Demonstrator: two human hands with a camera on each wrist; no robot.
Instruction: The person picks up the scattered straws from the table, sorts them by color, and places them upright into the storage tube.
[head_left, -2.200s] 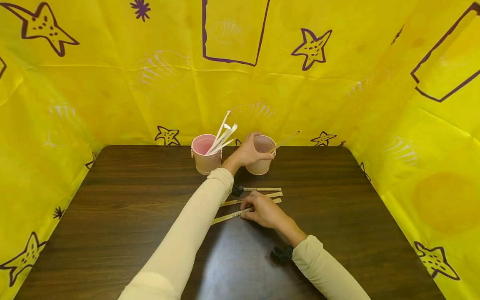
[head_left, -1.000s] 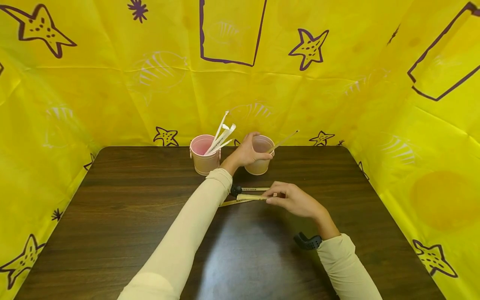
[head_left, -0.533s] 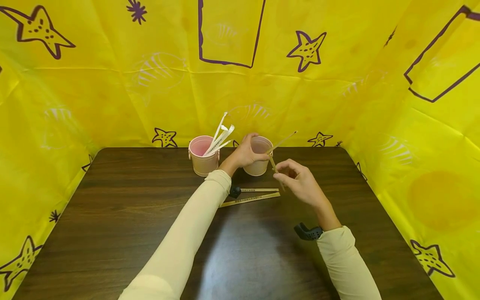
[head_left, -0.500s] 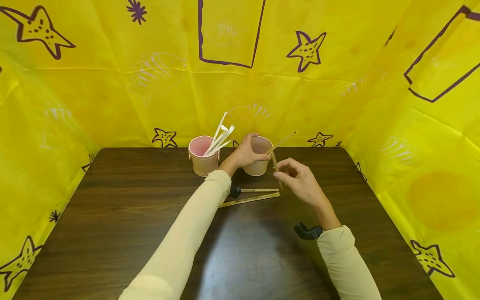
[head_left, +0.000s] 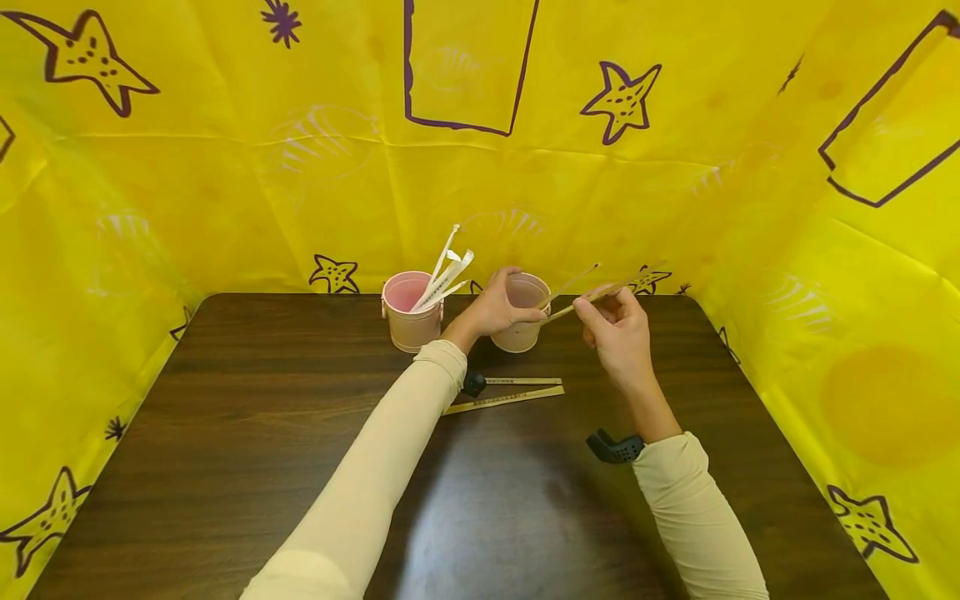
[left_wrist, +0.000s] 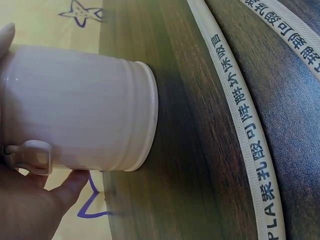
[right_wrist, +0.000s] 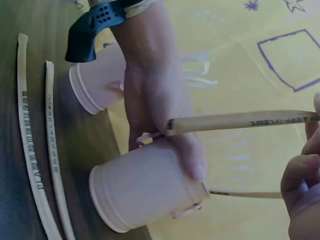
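My left hand (head_left: 495,307) grips the right-hand small pink bucket (head_left: 516,337) around its rim, thumb on the near side. One paper-wrapped straw (head_left: 573,283) leans out of that bucket to the right. My right hand (head_left: 621,329) pinches another wrapped straw (head_left: 558,314), tilted, its lower end overlapping the bucket's right rim in the head view. From the right wrist, this straw's end (right_wrist: 215,121) appears beside the left hand above the bucket (right_wrist: 145,182). Two more wrapped straws (head_left: 517,396) lie on the table in front, printed with dark characters, partly behind the left wrist.
A second pink bucket (head_left: 412,333) stands to the left, holding several white-wrapped straws (head_left: 447,279). Both buckets are near the back edge of the dark wooden table (head_left: 285,392). A yellow patterned sheet (head_left: 247,192) rises behind and along both sides.
My right hand picked up a wrapped straw from the table, lifted it toward the right-hand bucket and turned it to slant up rightward. My left hand stayed on the bucket.
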